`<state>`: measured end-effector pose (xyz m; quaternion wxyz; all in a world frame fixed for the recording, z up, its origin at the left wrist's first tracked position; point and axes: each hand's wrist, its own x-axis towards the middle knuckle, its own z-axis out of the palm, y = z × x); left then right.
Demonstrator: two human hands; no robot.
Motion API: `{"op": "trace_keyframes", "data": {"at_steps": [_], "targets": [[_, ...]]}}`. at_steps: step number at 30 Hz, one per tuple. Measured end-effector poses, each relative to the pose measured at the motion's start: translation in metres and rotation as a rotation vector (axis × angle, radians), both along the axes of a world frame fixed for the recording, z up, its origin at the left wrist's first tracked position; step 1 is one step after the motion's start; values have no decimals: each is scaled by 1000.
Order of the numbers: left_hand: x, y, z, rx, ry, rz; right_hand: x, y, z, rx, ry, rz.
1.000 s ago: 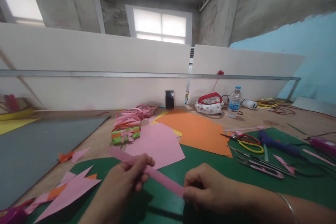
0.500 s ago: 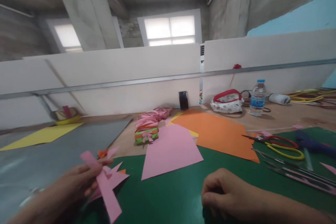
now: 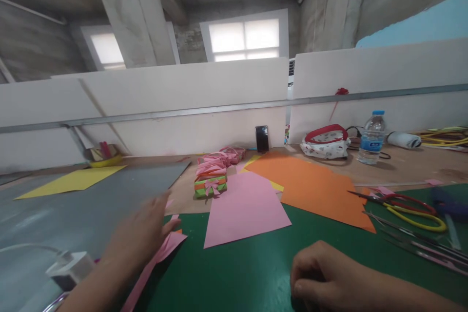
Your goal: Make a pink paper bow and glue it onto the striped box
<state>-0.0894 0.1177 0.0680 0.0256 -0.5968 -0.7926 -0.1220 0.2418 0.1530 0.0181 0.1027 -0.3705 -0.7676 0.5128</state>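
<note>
My left hand [image 3: 141, 231], blurred by motion, is over pink paper pieces [image 3: 170, 245] at the left of the green mat [image 3: 234, 273]. Its thumb stands apart from the fingers and nothing shows in its grasp. On the mat at the lower right rests my right hand [image 3: 325, 273], fingers curled in, with no object visible in it. Between and beyond the hands lies a pink sheet [image 3: 246, 209], its back part near a small green and orange box [image 3: 210, 187] with a pink bow.
An orange sheet [image 3: 314, 187] lies behind my right hand. Scissors [image 3: 417, 212] and tweezers [image 3: 420, 243] are at the right. Farther back stand a phone [image 3: 262, 138], a white and red pouch [image 3: 324, 144] and a bottle [image 3: 372, 141]. A white charger [image 3: 71, 268] sits at the lower left.
My left hand has let go of the pink strip and moved up and right, its fingers now spread. The view has turned slightly left. My right hand keeps its curled pose.
</note>
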Motion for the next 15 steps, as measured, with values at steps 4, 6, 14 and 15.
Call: {"op": "trace_keyframes", "data": {"at_steps": [4, 6, 14, 15], "targets": [[49, 15, 11, -143, 8, -288, 0, 1, 1, 12, -15, 4], [73, 22, 7, -211, 19, -394, 0, 1, 1, 29, -10, -2], [113, 11, -11, -547, 24, -542, -1, 4, -5, 131, 79, -10], [111, 7, -12, -531, 24, -536, -1, 3, -6, 135, 92, -9]]}}
